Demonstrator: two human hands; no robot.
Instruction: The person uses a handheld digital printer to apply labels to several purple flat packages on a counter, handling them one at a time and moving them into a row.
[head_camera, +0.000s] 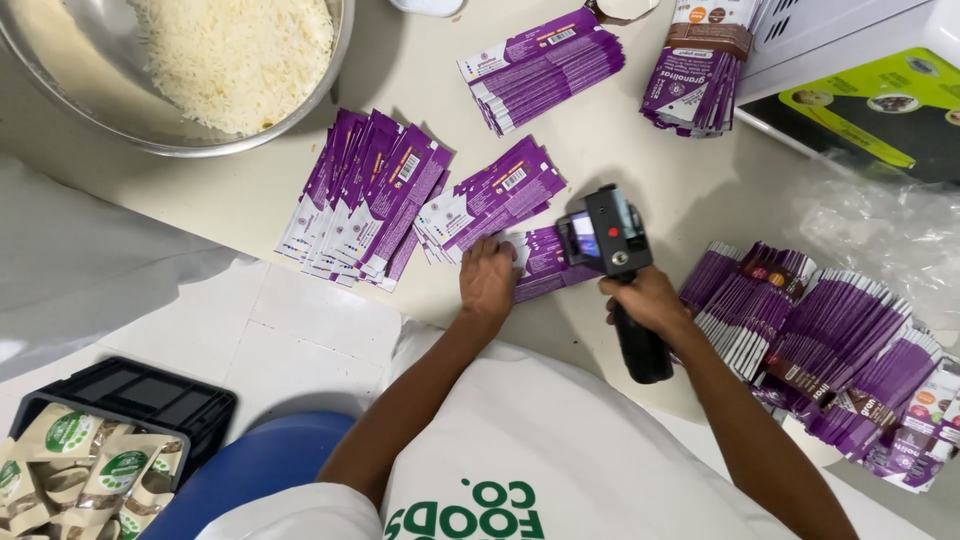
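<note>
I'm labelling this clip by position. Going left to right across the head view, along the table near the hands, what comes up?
Fanned purple packets → second fan of purple packets → left hand, pressing a purple packet → black handheld printer, held by the right hand → long overlapping row of purple packets.

Flat purple pouches (375, 195) lie fanned in stacks across the worktop (640, 165); beige green-badged packets (85, 470) fill a black crate (150, 395) at lower left.
</note>
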